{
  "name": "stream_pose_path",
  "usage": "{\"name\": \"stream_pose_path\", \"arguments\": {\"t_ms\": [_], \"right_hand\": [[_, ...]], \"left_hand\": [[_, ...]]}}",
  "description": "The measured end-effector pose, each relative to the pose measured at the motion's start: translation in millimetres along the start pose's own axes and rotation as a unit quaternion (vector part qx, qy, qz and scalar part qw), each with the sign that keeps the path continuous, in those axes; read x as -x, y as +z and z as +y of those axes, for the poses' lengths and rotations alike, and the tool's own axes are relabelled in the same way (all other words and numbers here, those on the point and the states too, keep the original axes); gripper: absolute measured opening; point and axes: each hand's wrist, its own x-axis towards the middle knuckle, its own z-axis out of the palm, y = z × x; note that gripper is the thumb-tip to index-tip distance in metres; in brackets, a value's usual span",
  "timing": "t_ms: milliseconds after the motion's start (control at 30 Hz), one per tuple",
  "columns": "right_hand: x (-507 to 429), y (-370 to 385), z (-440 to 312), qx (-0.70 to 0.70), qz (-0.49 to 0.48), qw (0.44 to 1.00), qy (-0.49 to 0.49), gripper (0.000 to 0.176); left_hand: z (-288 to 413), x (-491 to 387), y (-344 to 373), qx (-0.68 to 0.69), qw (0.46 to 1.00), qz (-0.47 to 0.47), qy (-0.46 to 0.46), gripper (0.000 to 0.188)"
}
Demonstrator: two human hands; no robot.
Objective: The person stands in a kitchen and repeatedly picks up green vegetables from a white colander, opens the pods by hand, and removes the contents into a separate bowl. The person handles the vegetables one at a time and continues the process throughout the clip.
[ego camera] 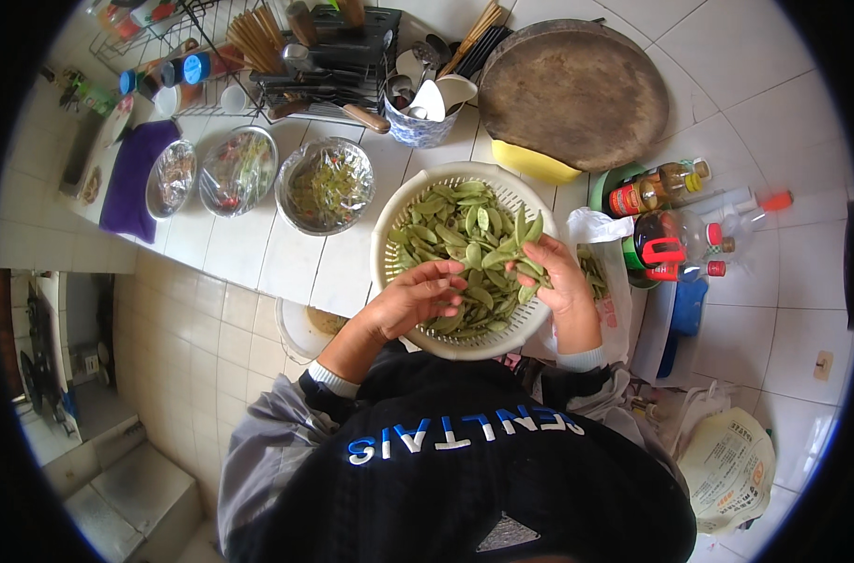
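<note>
A pale plastic colander (385, 243) full of flat green bean pods (449, 218) stands at the counter's edge in front of me. My right hand (555, 271) is shut on a small bunch of pods (522, 246) above the colander's right side. Over the lower left of the colander is my left hand (421, 295), its fingers curled and apart, with nothing seen in it. To the right of the colander, partly behind my right wrist, a white plastic bag (615, 281) holds more pods.
Three film-covered metal bowls (325, 186) of food line the counter at left. Behind are a knife rack (321, 91), a blue-and-white utensil pot (420, 131) and a round wooden chopping board (575, 91). Sauce bottles (656, 190) crowd the right. A bucket (297, 327) sits below the counter.
</note>
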Motion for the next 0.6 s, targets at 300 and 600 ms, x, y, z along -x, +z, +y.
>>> {"name": "stream_pose_path", "arguments": {"t_ms": [300, 600], "right_hand": [[10.2, 48.8, 21.9, 0.324, -0.059, 0.94, 0.085, 0.031], [12.3, 42.2, 14.2, 0.099, -0.083, 0.991, 0.042, 0.026]], "left_hand": [[-10.5, -16.3, 16.2, 0.061, 0.996, 0.001, 0.064, 0.047], [-13.3, -18.2, 3.0, 0.278, 0.958, -0.002, 0.065, 0.028]]}}
